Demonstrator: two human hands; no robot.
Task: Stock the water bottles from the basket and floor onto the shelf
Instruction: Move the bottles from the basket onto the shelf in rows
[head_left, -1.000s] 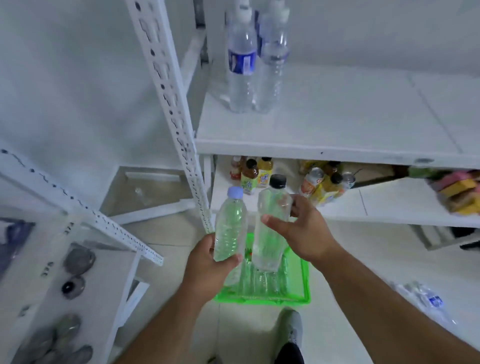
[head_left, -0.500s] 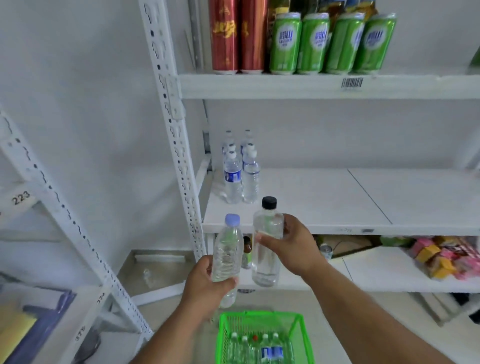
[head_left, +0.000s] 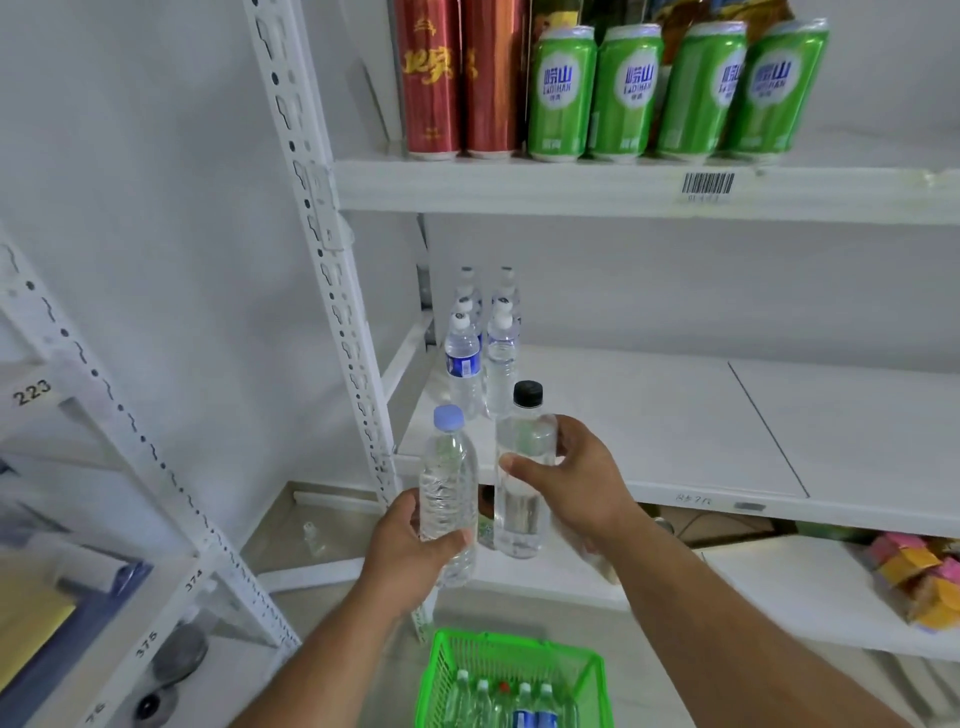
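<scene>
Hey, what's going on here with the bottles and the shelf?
A person is stocking water. The left hand grips a bottle with a pale blue cap, the right hand a bottle with a black cap, both upright in front of the middle shelf. Two short rows of bottles already stand at its left end. More wait in the green basket below.

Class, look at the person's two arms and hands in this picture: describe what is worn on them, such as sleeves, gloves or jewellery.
Both forearms are bare as far as the picture shows, with no sleeve in view. The left hand and right hand wear no gloves. No watch, bracelet or ring shows on either wrist or on the fingers.
</scene>
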